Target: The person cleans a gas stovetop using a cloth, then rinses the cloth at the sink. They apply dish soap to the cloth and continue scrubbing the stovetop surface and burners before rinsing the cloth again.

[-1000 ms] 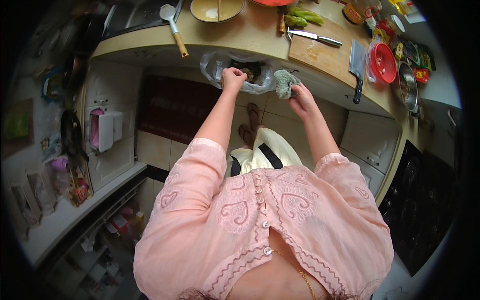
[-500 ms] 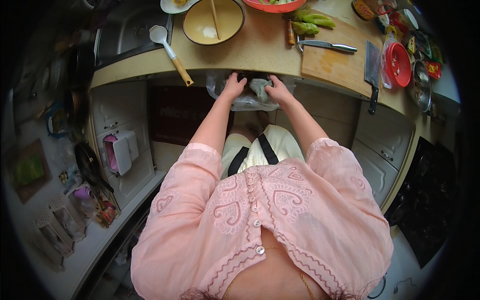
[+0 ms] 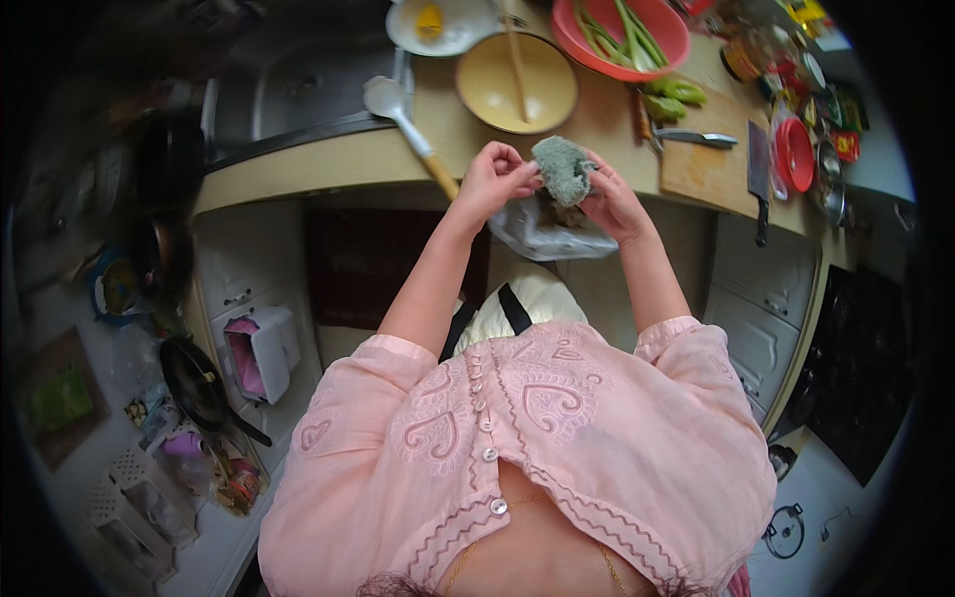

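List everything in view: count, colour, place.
Cloth: 1, greenish, between hands
Plastic bag: 1, clear, below cloth
Mixing bowl: 1, yellow, counter
Plate: 1, white, beyond mixing bowl
Basin: 1, red, right of mixing bowl
Stalks: several, green, in basin
Peppers: uncountable, green, by board
Cutting board: 1, tan, counter right
Knife: 1, silver, at board
Cleaver: 1, grey, board's right side
Spoon: 1, white, by sink
Sink: 1, grey, counter left
Bin: 1, white, left cabinet
Left clutter: uncountable, mixed, blurred
Shirt: 1, pink, on person
Left hand: 1, bare, cloth's left
Right hand: 1, bare, holding cloth
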Demonstrator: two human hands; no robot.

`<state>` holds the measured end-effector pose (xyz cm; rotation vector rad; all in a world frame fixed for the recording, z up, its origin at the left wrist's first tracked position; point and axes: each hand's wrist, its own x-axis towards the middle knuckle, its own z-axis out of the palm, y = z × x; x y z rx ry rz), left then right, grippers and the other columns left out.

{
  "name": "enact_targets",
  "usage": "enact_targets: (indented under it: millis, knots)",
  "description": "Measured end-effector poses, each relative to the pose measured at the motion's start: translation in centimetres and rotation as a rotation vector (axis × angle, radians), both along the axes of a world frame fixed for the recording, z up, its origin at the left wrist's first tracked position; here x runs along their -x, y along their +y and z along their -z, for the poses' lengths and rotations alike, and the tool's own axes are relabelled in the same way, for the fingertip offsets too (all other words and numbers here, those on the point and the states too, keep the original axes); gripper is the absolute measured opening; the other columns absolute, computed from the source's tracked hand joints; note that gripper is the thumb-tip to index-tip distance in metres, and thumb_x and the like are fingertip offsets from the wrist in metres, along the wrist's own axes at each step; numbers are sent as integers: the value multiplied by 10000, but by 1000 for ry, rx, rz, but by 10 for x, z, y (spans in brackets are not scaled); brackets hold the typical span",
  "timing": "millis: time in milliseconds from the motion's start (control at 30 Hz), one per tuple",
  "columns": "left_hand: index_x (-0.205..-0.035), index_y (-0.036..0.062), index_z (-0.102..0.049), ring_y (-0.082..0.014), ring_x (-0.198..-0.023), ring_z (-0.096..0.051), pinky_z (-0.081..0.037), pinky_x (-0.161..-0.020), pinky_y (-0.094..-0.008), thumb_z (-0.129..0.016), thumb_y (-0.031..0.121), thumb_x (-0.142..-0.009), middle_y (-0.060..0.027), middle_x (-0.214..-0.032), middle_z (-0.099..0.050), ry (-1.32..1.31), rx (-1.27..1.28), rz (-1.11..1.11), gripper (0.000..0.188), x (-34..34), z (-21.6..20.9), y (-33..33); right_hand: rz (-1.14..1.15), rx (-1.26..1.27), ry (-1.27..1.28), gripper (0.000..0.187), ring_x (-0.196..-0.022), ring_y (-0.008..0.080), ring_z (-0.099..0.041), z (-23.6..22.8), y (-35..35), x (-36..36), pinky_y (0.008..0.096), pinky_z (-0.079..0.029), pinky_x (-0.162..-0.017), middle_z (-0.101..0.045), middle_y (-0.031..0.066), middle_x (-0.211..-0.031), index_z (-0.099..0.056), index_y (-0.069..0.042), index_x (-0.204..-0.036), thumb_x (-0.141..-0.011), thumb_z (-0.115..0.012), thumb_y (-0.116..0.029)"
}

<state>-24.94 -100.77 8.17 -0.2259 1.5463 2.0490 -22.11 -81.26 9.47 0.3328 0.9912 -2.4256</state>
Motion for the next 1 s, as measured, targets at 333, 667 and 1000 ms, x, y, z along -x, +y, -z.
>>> enact_targets:
  millis: [333,667,1000]
  knots:
    - [-1208,55,-372,-232,-941,-533,-487,-790,-388,-486,179,-875,-111,-1135,-464,-113,-339,-388,373,84,-26,-189,102,-210,257,401,-1010,180,-497,-4,-225,134,294,-430,-855,-476,84,-1140,-365,-38,-1246,-851,-424,-59]
    - [-1145,112,-468,-263,-1087,-433,-384,-872,-505,-354,96,-860,-110,-1183,-449,-177,-416,-554,308,150,28,-293,147,-1168,733,296,-804,242,-610,28,-300,282,311,-475,-711,-616,161,-882,-545,-1,-1026,-795,-575,-183]
    - [-1083,179,-479,-262,-1138,-379,-293,-920,-527,-410,430,-870,-62,-1193,-451,-338,-562,-542,337,212,33,-306,-133,-1799,798,271,-797,346,-584,28,-338,434,429,-476,-662,-601,176,-833,-583,-45,-865,-767,-587,-298]
